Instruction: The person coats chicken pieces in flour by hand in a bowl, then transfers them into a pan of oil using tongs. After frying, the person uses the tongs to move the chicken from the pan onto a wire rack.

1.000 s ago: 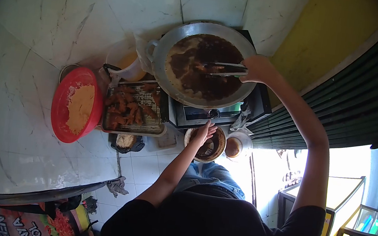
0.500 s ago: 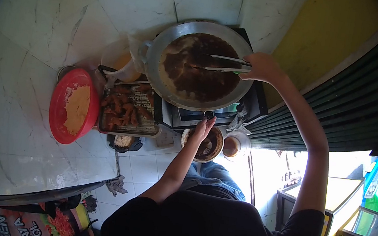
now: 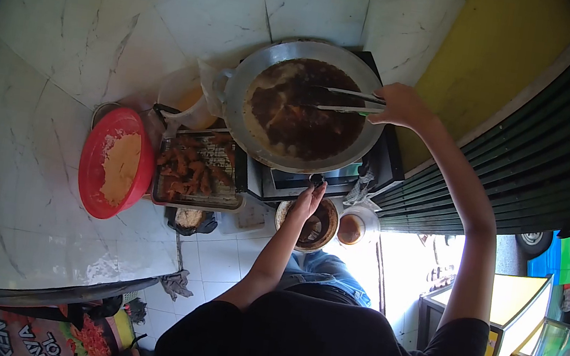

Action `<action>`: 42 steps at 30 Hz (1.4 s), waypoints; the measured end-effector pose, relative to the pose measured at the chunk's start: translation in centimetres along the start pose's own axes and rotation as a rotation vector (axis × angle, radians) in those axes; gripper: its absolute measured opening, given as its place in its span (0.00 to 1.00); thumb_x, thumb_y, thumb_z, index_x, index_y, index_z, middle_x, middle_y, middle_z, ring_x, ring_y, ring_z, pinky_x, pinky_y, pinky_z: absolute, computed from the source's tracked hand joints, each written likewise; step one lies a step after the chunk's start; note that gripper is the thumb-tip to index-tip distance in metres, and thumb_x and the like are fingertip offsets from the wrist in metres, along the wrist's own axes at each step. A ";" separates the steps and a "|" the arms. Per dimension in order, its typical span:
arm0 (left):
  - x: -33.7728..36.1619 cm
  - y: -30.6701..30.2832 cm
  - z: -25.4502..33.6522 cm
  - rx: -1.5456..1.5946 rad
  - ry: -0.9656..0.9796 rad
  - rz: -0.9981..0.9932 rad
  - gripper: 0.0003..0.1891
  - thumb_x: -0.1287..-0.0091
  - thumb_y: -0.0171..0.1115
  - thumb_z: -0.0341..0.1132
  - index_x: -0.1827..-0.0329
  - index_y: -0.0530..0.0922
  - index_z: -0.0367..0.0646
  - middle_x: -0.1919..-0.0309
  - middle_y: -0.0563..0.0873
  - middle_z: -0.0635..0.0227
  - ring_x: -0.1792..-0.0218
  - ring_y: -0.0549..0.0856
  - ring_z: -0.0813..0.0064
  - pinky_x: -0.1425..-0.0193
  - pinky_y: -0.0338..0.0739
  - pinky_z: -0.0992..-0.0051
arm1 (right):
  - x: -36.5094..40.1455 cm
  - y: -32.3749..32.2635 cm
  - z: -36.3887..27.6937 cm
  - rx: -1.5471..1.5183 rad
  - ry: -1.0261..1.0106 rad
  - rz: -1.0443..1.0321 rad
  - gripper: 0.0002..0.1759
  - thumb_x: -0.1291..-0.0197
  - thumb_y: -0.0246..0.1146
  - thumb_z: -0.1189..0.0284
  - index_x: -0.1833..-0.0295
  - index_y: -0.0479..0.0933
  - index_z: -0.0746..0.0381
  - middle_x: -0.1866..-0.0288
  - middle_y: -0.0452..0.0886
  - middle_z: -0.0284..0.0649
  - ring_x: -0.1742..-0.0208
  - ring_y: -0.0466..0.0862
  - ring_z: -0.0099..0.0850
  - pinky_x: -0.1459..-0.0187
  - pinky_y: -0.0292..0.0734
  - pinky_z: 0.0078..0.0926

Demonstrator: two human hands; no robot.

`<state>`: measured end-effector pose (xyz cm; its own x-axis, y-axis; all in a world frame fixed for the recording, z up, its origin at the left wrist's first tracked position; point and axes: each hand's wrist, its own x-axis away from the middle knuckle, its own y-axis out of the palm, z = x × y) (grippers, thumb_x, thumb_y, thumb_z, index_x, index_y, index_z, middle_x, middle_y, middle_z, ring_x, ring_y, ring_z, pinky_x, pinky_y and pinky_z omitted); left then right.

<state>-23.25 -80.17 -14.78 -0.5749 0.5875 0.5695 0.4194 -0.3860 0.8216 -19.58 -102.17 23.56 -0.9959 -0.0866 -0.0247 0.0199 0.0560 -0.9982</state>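
My right hand [image 3: 399,105] grips metal tongs [image 3: 342,100] whose tips reach into the dark oil of a wide metal wok [image 3: 240,78] on a black stove [image 3: 380,165]. Pieces of food float in the oil near the tong tips. My left hand [image 3: 305,202] is at the stove's front, its fingers on the black knob [image 3: 316,179]. Whether it grips the knob I cannot tell.
A wire tray [image 3: 195,196] of fried pieces sits left of the stove. A red bowl [image 3: 93,167] of yellow crumbs lies further left. Two small bowls [image 3: 325,228] with dark contents sit below the stove. An orange jug [image 3: 194,105] stands behind the tray. Marble counter surrounds them.
The tongs shifted slightly in the wok, their tips closing together. My left hand rose from above the small bowl to the stove knob.
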 end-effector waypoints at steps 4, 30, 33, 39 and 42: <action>-0.6 -0.6 0.2 0.056 -0.029 -0.004 0.15 0.29 0.39 0.31 0.46 0.60 0.28 0.49 0.72 0.43 0.47 0.76 0.57 0.45 0.77 0.69 | 0.3 -1.1 0.0 0.002 0.049 -0.027 0.25 0.67 0.68 0.54 0.66 0.79 0.62 0.70 0.79 0.45 0.63 0.80 0.41 0.60 0.74 0.35; 22.2 6.9 11.8 -1.489 1.314 0.276 0.09 0.36 0.53 0.32 0.54 0.74 0.42 0.55 0.79 0.65 0.55 0.78 0.70 0.53 0.71 0.70 | -3.3 1.5 -0.6 0.074 0.045 -0.224 0.25 0.73 0.70 0.55 0.70 0.80 0.64 0.73 0.80 0.47 0.67 0.81 0.42 0.65 0.75 0.36; 21.9 6.8 12.2 -1.589 1.363 0.311 0.11 0.37 0.55 0.33 0.53 0.74 0.40 0.55 0.79 0.62 0.53 0.76 0.65 0.49 0.70 0.68 | -2.3 1.6 -0.3 0.091 -0.005 -0.143 0.23 0.72 0.69 0.56 0.73 0.80 0.63 0.75 0.79 0.46 0.68 0.81 0.42 0.66 0.74 0.37; 20.5 6.8 12.8 -1.719 1.424 0.276 0.15 0.40 0.59 0.34 0.52 0.74 0.37 0.56 0.78 0.56 0.54 0.76 0.60 0.48 0.69 0.67 | 0.2 1.2 -0.3 0.156 -0.034 -0.078 0.21 0.69 0.68 0.56 0.71 0.79 0.60 0.73 0.79 0.44 0.65 0.81 0.41 0.63 0.75 0.36; 19.6 6.4 13.3 -1.734 1.437 0.264 0.16 0.42 0.61 0.35 0.52 0.74 0.38 0.56 0.78 0.56 0.54 0.76 0.60 0.48 0.69 0.67 | 1.6 0.9 -0.4 0.177 -0.068 -0.040 0.21 0.67 0.67 0.55 0.70 0.78 0.60 0.74 0.79 0.43 0.66 0.81 0.41 0.62 0.75 0.36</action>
<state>-22.45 -61.69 1.30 -0.9234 0.0101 -0.3837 0.1894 -0.8575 -0.4784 -21.16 -101.87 22.60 -0.9881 -0.1526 0.0171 0.0020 -0.1241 -0.9923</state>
